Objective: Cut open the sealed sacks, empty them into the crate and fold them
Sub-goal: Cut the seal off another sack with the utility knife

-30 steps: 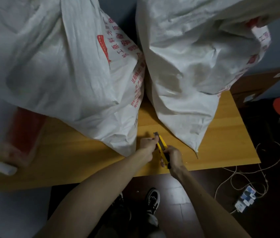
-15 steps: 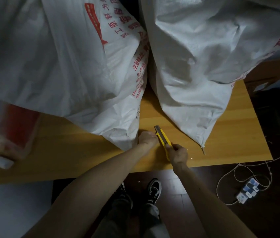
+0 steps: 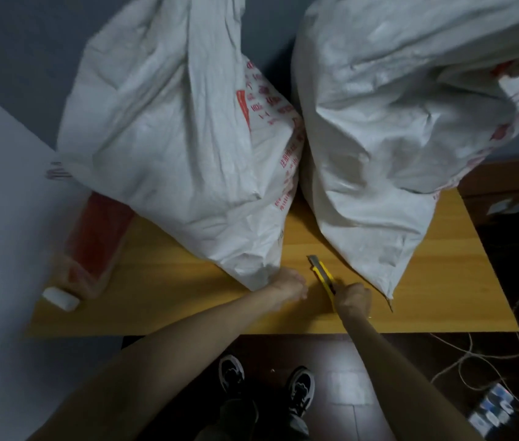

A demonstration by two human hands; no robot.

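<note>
Two bulging white woven sacks with red print stand side by side on a wooden table (image 3: 162,297): the left sack (image 3: 172,148) and the right sack (image 3: 395,128). My right hand (image 3: 353,299) grips a yellow utility knife (image 3: 323,275) whose tip points up into the gap between the sacks. My left hand (image 3: 290,286) lies at the bottom corner of the left sack, touching it; its fingers are partly hidden by the sack, so how they lie is unclear.
A clear plastic bag with red contents (image 3: 92,249) and a small white block (image 3: 60,298) lie at the table's left end, by a pale wall. On the dark floor to the right are twine (image 3: 487,354) and a power strip (image 3: 490,409). My shoes show below the table edge.
My left hand has let go of the knife's tip and moved to the left sack's corner. The right hand keeps the knife, now lying a little further right. The camera tilted up.
</note>
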